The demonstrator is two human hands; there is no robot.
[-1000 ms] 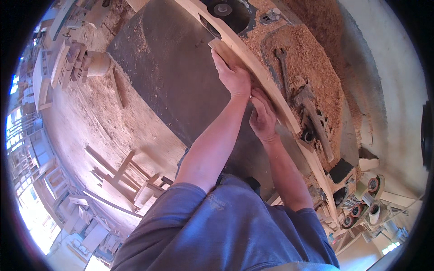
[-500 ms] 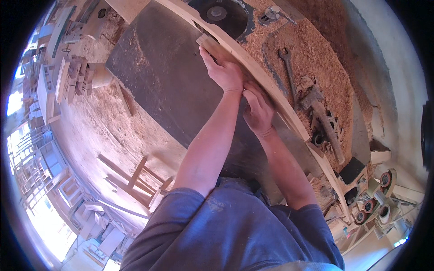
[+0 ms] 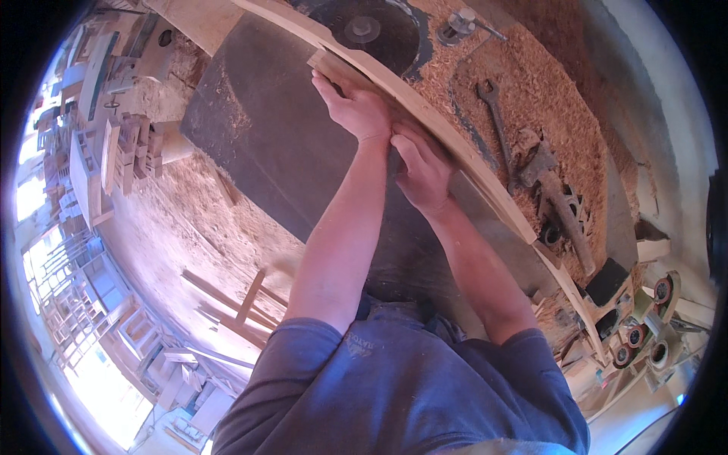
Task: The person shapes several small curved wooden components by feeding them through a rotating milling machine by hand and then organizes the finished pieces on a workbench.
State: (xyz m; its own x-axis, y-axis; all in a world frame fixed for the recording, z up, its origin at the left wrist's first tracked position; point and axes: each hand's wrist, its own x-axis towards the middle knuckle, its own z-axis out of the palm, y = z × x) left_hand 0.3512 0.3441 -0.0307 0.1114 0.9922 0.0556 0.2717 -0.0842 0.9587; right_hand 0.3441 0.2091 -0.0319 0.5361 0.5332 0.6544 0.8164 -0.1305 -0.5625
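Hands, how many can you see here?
2: the left hand touching the short board, the right hand just behind it, beside the long strip. Others could be out of view.

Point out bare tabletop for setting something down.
Widest: dark tabletop between left forearm and table's left edge, shavings speckling its upper end. Narrower: between both forearms. Crowded: left hand and right hand against a shorter board; beyond the long strip, heaped shavings, wrench, hammer-like tool.

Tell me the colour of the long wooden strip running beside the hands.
The long wooden strip is pale tan, seen in the head view.
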